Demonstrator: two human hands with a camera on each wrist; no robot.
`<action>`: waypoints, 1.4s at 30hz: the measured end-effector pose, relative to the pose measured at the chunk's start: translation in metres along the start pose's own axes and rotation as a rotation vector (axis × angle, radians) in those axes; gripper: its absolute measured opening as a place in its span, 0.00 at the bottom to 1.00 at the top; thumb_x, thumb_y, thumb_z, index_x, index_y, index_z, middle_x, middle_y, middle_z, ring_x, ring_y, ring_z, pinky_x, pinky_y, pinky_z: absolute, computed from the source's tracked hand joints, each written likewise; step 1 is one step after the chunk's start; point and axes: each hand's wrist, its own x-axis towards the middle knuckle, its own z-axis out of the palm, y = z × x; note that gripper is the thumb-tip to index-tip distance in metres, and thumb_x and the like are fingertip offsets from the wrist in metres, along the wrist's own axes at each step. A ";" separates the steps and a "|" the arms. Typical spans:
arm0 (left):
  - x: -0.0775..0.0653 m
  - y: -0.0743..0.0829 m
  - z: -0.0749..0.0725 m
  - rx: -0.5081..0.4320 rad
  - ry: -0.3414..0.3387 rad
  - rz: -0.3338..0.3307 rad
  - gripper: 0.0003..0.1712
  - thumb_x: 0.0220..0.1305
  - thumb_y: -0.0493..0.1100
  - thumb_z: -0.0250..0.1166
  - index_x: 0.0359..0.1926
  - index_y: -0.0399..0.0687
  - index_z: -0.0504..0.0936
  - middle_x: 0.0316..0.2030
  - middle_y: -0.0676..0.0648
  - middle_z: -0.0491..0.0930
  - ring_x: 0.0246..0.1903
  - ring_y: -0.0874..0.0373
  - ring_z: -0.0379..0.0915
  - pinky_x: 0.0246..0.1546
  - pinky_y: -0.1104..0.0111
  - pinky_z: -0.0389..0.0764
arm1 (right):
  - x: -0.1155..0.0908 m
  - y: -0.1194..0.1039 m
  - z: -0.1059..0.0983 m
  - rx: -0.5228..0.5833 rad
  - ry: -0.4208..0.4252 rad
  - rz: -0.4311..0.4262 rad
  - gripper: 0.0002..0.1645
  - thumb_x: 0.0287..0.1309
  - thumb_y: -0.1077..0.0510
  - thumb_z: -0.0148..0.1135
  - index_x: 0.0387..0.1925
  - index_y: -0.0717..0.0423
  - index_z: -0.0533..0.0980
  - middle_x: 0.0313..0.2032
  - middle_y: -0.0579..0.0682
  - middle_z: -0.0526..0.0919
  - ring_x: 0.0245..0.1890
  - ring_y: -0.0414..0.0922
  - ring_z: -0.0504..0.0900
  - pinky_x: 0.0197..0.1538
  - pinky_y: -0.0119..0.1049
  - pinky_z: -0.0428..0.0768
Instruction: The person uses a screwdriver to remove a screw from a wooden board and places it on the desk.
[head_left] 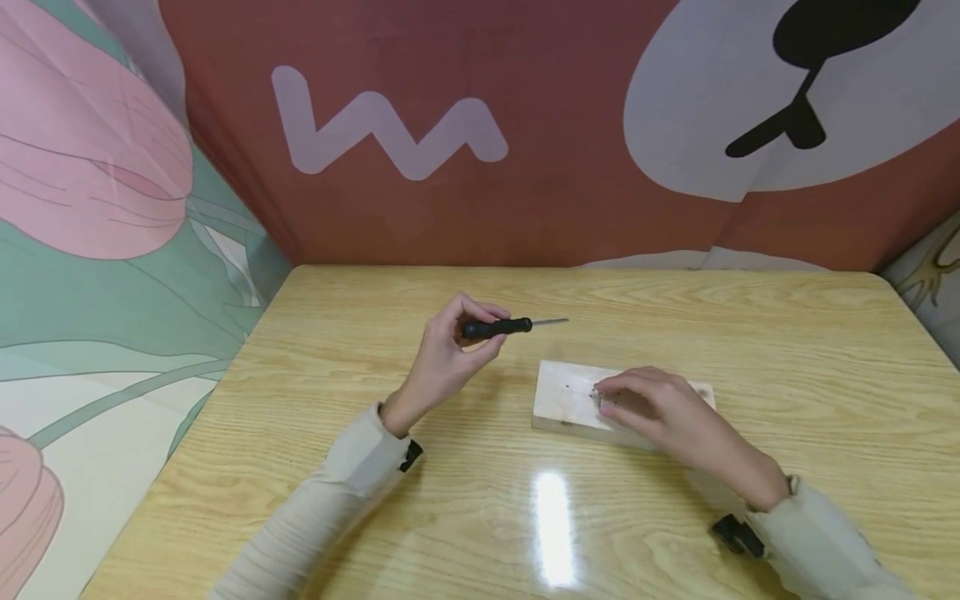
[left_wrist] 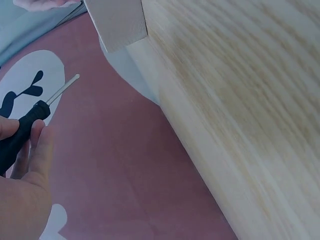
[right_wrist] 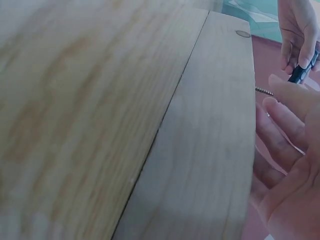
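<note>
My left hand (head_left: 444,354) grips a black-handled screwdriver (head_left: 498,327) above the table, its thin metal shaft pointing right. In the left wrist view the screwdriver (left_wrist: 27,127) lies between thumb and fingers, its tip touching nothing. My right hand (head_left: 675,417) is over a pale wooden block (head_left: 558,404), with thumb and index finger pinching a small screw (right_wrist: 263,91). The threaded end of that screw meets the top face of the block; the fingertips cover its head. Several small dark spots mark the block's top near these fingers.
The block lies flat on a wood-grain table (head_left: 360,333). Behind the table's far edge stands a red-brown printed backdrop (head_left: 450,217), and a floral printed panel (head_left: 112,317) stands at the left. A black strap piece (head_left: 738,535) hangs under the right sleeve.
</note>
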 end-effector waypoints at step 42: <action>-0.005 -0.002 -0.006 0.075 0.048 -0.046 0.11 0.60 0.25 0.65 0.40 0.34 0.73 0.48 0.34 0.83 0.45 0.45 0.83 0.45 0.72 0.84 | 0.003 -0.005 0.004 0.084 -0.010 0.052 0.08 0.59 0.64 0.68 0.39 0.50 0.85 0.38 0.42 0.89 0.39 0.35 0.85 0.39 0.30 0.85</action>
